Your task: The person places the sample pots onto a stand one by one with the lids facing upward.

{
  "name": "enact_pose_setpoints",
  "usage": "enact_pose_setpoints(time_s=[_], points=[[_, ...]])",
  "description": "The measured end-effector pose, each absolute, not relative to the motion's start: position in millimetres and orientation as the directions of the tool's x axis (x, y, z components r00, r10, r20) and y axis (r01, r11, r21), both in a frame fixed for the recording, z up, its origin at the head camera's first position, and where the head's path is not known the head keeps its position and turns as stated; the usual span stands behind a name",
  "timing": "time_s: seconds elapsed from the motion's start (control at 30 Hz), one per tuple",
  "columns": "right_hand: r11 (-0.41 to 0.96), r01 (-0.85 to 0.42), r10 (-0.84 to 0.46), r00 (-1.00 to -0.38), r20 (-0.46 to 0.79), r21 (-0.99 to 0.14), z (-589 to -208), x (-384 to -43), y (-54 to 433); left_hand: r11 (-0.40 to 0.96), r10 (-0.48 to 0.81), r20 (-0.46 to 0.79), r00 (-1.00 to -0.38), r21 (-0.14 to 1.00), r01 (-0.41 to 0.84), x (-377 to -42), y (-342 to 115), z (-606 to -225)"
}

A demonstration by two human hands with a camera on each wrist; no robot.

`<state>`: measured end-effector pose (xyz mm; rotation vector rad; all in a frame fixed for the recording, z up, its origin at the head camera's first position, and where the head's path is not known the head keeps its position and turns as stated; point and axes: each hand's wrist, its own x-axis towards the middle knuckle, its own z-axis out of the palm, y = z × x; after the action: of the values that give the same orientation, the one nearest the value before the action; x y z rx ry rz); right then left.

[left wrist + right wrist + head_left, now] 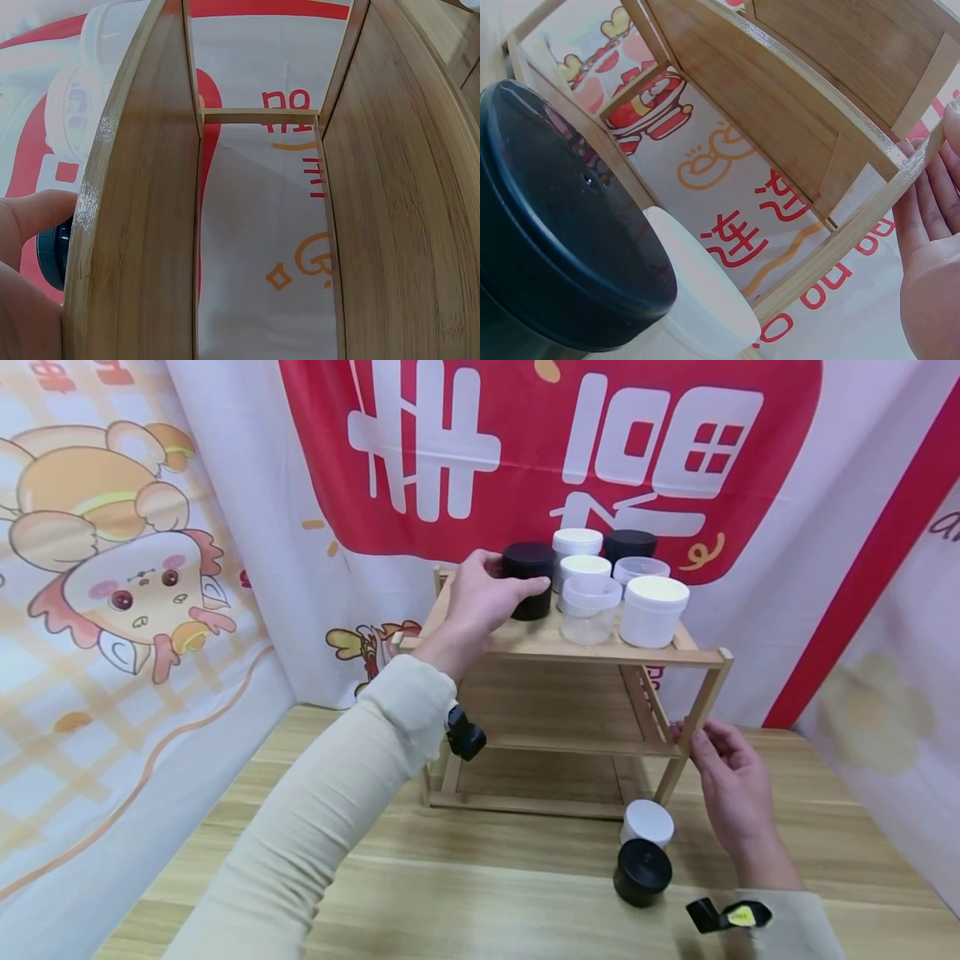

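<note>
On the top shelf of a bamboo rack (577, 647), my left hand (480, 597) grips a black lidded jar (528, 581) between thumb and fingers. The jar stands at the left of several other jars. In the left wrist view only a sliver of the black jar (54, 255) shows beside the thumb. My right hand (738, 785) holds the rack's front right post (701, 706), thumb in front, fingers partly behind it. A clear jar (588, 610) and a white jar (654, 612) stand along the shelf's front.
A white-lidded jar (647, 824) and a black jar (642, 872) stand on the wooden table (465, 893) by the rack's right front foot. Below the top, the rack has a middle shelf (555, 702) and a bottom shelf (547, 777). Printed cloth (247, 527) hangs behind and at the sides.
</note>
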<state>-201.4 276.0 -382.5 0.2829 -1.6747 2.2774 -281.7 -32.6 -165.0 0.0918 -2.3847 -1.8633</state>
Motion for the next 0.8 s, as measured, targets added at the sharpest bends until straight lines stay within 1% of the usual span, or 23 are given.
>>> enact_pose_setpoints(time_s=[0.8], points=[[-0.259,-0.336,0.114,-0.942,0.317,-0.905,-379.2,-200.5,277.0,0.287,-0.111,-0.003,-0.994,0.957,-0.035,-285.9,-29.9,-165.3]])
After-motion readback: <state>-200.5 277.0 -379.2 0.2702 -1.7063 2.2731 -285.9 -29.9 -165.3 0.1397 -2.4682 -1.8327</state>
